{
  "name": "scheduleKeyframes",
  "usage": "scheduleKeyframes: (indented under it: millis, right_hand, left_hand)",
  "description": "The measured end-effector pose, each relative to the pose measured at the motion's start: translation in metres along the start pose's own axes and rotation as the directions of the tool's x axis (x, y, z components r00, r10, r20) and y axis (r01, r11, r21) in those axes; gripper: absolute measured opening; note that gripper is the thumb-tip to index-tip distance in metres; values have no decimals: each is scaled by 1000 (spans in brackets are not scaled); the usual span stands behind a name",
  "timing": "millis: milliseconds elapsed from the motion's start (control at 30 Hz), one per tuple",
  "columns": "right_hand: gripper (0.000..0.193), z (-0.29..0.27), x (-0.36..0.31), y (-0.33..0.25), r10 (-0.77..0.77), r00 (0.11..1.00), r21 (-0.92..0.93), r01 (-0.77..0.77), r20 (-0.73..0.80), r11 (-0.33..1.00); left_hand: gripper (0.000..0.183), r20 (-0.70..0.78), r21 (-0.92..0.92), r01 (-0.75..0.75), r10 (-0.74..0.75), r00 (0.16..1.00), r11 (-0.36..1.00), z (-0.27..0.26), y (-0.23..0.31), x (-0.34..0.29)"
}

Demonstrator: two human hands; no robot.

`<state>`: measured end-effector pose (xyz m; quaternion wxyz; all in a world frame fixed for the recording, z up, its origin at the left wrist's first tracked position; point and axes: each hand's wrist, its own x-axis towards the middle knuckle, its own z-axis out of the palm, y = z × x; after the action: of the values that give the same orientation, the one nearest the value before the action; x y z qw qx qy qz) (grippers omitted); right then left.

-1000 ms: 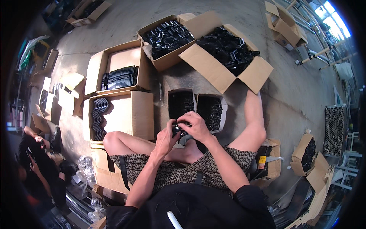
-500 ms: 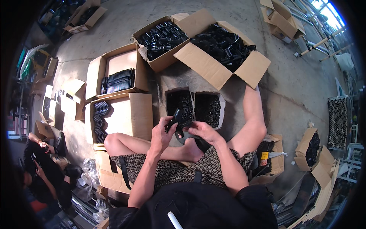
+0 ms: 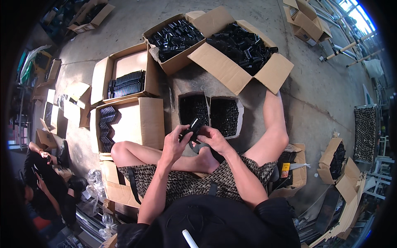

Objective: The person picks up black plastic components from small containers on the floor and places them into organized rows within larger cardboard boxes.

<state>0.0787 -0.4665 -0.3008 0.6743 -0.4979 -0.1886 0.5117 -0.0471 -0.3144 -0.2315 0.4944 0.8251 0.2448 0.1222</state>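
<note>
In front of my lap, my left hand [image 3: 175, 141] is closed around a glossy black elongated part [image 3: 195, 125], held at a slant with its upper end pointing away from me. The fingers of my right hand [image 3: 215, 141] are bent and pinched against that part's right side. Anything small between those fingertips is hidden. Just beyond my hands stand two small open cartons side by side, the left carton [image 3: 180, 109] and the right carton [image 3: 241, 118]. Both hold many small black pieces, too fine to make out singly.
Larger cartons curve around me. A far carton [image 3: 182, 60] and one with spread flaps [image 3: 219, 68] hold loose black parts. To the left, an upper carton [image 3: 152, 74] and a lower carton [image 3: 151, 120] contain neat rows. Another person [image 3: 43, 182] sits at far left.
My right hand has moved left and slightly away from me, from beside the black part to contact with it. My left hand still grips the part, in nearly the same place.
</note>
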Motion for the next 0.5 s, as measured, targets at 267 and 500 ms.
scheduleKeyframes:
  millis: [267,500]
  right_hand:
    - [23,1,-2,-4,-13,1000,-131,16,26,991]
    - [27,-1,-4,-2,-14,1000,-233,9,-22,972]
  left_hand:
    - [27,-51,22,-9,10,999,1000,7,-7,-3]
    - [29,-72,-10,-24,23,997,1000,15,-13,-12]
